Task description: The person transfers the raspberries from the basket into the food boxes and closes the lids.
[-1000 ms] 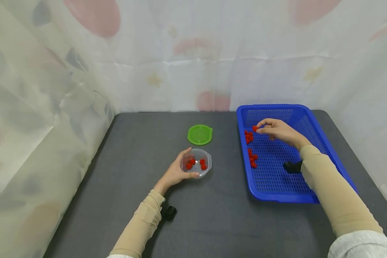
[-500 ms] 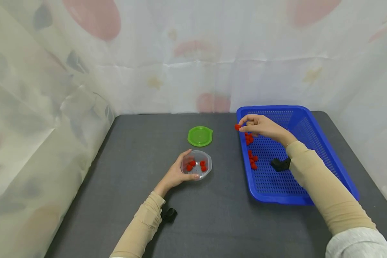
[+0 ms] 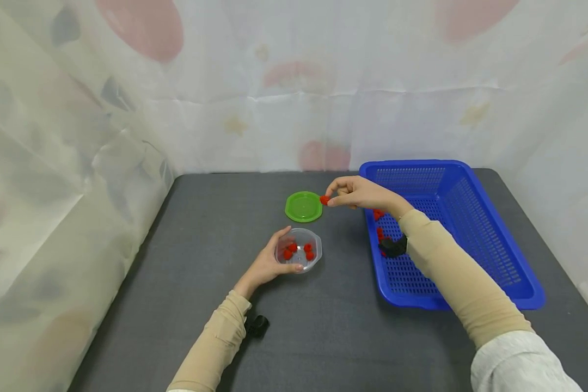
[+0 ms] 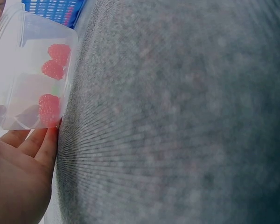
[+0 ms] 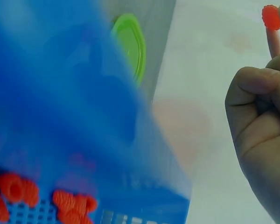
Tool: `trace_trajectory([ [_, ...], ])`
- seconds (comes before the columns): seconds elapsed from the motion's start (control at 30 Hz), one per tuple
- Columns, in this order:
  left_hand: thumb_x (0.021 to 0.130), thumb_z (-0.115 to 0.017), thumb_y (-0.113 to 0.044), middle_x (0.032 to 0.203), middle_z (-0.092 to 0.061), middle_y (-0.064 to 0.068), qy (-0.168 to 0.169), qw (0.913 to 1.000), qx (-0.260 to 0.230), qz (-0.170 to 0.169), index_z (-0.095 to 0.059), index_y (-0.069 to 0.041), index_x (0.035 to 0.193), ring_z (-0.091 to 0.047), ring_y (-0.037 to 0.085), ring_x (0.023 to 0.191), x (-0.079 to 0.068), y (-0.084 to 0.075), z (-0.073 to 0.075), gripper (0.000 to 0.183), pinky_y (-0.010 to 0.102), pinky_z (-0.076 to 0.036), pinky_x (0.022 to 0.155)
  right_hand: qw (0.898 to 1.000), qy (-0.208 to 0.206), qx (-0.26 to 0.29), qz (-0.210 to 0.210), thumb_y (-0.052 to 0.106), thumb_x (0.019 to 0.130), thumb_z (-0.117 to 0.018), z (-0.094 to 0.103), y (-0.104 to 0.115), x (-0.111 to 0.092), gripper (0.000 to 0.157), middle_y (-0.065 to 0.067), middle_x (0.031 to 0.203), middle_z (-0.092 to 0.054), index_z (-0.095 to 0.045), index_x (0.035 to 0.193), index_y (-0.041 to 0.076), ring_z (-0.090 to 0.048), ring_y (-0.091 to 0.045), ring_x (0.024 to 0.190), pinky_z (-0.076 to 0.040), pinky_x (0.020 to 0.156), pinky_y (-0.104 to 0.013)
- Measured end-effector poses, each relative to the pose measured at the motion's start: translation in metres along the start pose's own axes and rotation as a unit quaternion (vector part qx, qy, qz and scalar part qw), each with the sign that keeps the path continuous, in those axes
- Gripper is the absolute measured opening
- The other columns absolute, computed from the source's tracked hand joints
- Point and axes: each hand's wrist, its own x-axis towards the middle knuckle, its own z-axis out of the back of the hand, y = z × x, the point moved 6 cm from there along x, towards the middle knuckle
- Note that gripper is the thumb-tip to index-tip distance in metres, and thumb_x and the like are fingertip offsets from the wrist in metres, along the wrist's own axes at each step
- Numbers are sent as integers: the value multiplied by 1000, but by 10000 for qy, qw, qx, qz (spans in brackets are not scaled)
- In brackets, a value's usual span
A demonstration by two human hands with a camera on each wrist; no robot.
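Note:
A raspberry (image 3: pixel 325 200) is pinched between thumb and index finger of my right hand (image 3: pixel 360 193), held in the air by the right edge of a green lid (image 3: pixel 302 207). In the right wrist view the same raspberry (image 5: pixel 272 17) shows at the fingertips, the other fingers curled. My left hand (image 3: pixel 269 258) grips a clear plastic container (image 3: pixel 300 266) on the table, thumb at the near side and fingers round the far left. Several raspberries (image 4: pixel 49 110) lie on the container's bottom.
A blue perforated basket (image 3: pixel 490 245) stands at the right of the grey table (image 3: pixel 323 337). Two clusters of raspberries (image 5: pixel 74 205) lie along its left side, partly hidden by my right arm in the head view. A patterned curtain (image 3: pixel 274 125) closes off the back.
My right hand has carried the raspberry leftward out of the basket, over its left rim, to beside the green lid. The left hand and the container have stayed in place.

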Motion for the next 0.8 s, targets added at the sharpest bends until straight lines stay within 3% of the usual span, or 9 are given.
trace_trajectory([
  [0.17,69,-83,-30,141,-45,5,-82,10000,18,-2,-24,-31,145,-40,23,133,2,5,0,97,48,-31,109,9992,344,97,175,32,88,-64,-15,9,10,29,4,55,-36,-59,111,16,-34,-16,50,-36,55,-27],
  [0.43,67,-83,-34,139,-47,1,-155,9998,103,44,-25,-32,145,-42,20,131,1,4,1,97,48,-32,109,9976,611,-3,317,30,87,-64,-35,18,22,26,4,56,-39,-60,108,15,-30,-12,47,-34,52,-25],
  [0.63,69,-83,-31,140,-47,2,-134,9998,92,76,-25,-34,144,-42,21,132,1,4,1,95,48,-33,108,9970,735,-119,200,30,87,-64,-48,18,34,26,4,56,-39,-60,108,16,-29,-12,47,-33,51,-25],
  [0.8,69,-82,-33,140,-46,1,-93,9998,143,54,-23,-29,146,-42,21,132,0,2,0,97,48,-33,108,9964,827,-206,29,30,86,-66,-56,14,43,26,4,55,-39,-61,107,16,-32,-12,47,-34,52,-25],
])
